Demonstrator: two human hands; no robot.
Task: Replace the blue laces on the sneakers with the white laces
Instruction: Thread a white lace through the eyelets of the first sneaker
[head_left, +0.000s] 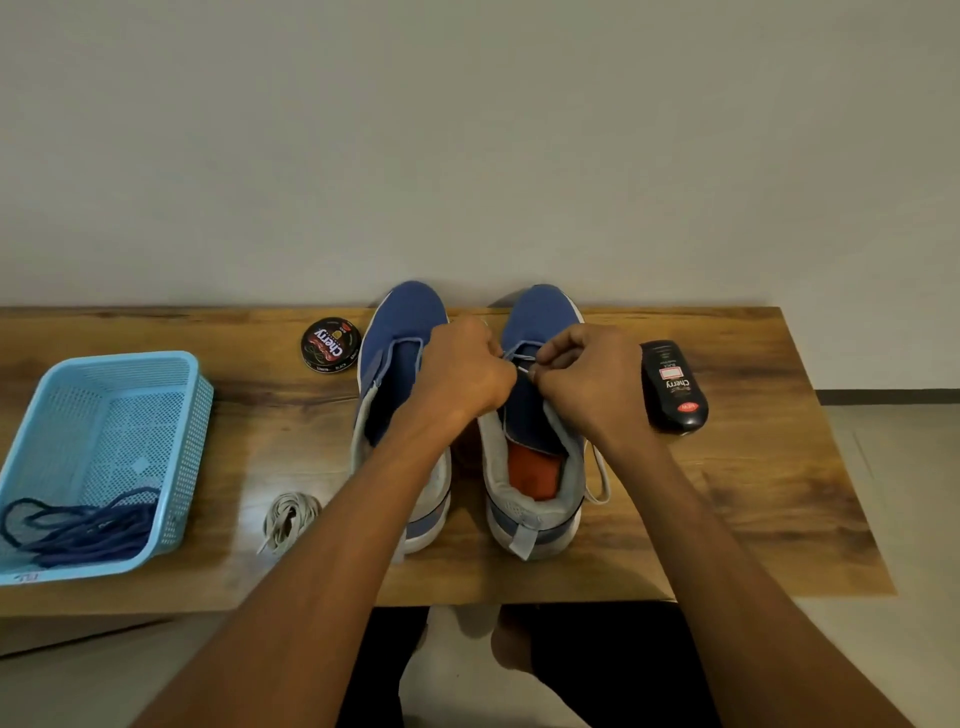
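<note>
Two blue sneakers stand side by side, toes toward the wall: the left sneaker (400, 332) has no lace, the right sneaker (540, 317) has a white lace (522, 358) across its lowest eyelets. My left hand (462, 369) and my right hand (587, 379) meet over the right sneaker's eyelets, each pinching the white lace there. A loose end of that lace (600, 478) hangs down the shoe's right side. A second white lace (288, 519) lies bundled on the table, left of the shoes. The blue laces (78, 530) lie in the light blue basket (124, 364).
A round shoe polish tin (331, 344) sits behind the left sneaker. A black liquid polish bottle (672, 384) lies to the right of the shoes. The wooden table (753, 493) ends at the wall behind and near my knees in front.
</note>
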